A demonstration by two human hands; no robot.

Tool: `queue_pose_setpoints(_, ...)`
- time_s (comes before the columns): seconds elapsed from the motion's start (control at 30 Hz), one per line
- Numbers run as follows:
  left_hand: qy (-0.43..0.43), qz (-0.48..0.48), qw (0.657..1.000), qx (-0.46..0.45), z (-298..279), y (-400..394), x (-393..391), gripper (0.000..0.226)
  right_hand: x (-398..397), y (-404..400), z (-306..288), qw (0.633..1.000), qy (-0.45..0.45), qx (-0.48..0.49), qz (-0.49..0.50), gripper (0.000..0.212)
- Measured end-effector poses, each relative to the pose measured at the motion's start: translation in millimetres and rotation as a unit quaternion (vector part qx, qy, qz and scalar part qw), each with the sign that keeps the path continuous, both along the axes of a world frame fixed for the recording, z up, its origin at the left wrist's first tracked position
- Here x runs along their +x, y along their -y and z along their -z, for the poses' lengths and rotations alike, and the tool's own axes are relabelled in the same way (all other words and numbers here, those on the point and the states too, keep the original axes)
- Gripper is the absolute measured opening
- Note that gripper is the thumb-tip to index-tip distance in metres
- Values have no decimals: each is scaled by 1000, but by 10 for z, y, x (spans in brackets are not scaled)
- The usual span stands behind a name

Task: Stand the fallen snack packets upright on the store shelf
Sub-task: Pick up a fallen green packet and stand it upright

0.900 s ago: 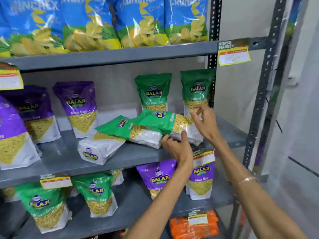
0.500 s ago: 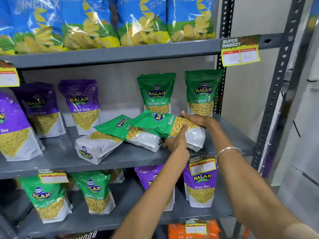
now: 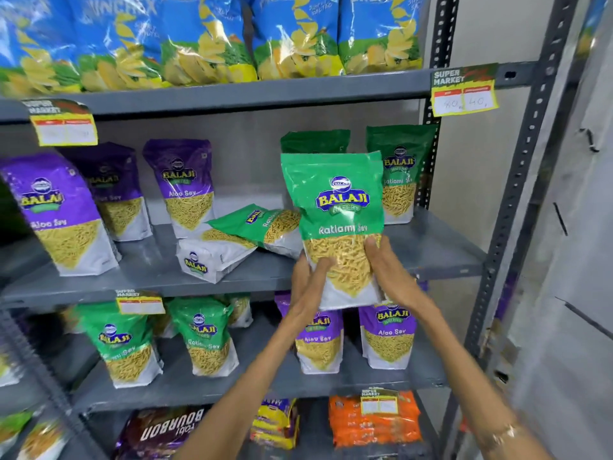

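Note:
A green Ratlami Sev packet [image 3: 335, 207] is held upright in front of the grey middle shelf [image 3: 441, 250], its base lifted off the shelf board. My left hand [image 3: 306, 280] grips its lower left edge and my right hand [image 3: 389, 273] its lower right edge. Two packets still lie fallen to the left: a green one [image 3: 262, 227] on its side, resting on a second packet [image 3: 212, 257] that shows its white base. Two green packets stand upright at the back, one [image 3: 315, 141] mostly hidden behind the held packet, one [image 3: 399, 174] at the right.
Purple Aloo Sev packets [image 3: 63, 214] stand along the left of the middle shelf. Blue chip bags [image 3: 205, 38] fill the shelf above. Green and purple packets [image 3: 388, 336] stand on the shelf below. The shelf's grey upright post [image 3: 517, 180] runs down the right side.
The green packet that lay on its side on top of the pile has been lifted by both hands and turned upright. The other two fallen packets have stayed in place.

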State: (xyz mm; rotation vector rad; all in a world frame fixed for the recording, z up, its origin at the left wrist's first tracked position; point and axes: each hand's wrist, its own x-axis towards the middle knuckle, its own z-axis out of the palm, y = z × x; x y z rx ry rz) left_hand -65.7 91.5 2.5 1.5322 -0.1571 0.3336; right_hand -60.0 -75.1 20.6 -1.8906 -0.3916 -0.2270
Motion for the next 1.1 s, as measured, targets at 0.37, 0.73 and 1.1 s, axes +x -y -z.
queue_pose_setpoints(0.37,164,20,985,48,-699,-617,-919,59,-1143,-674,-661,983,129,130,32,73)
queue_pose_setpoints(0.73,172,14,984,53,-806,-730,-1146,64,-1303,-725,-798,982,147,111,-35,81)
queue_pose_setpoints(1.1,85,62,985,136,-199,-152,67,73,-120,50,-129,993,53,107,18,75)
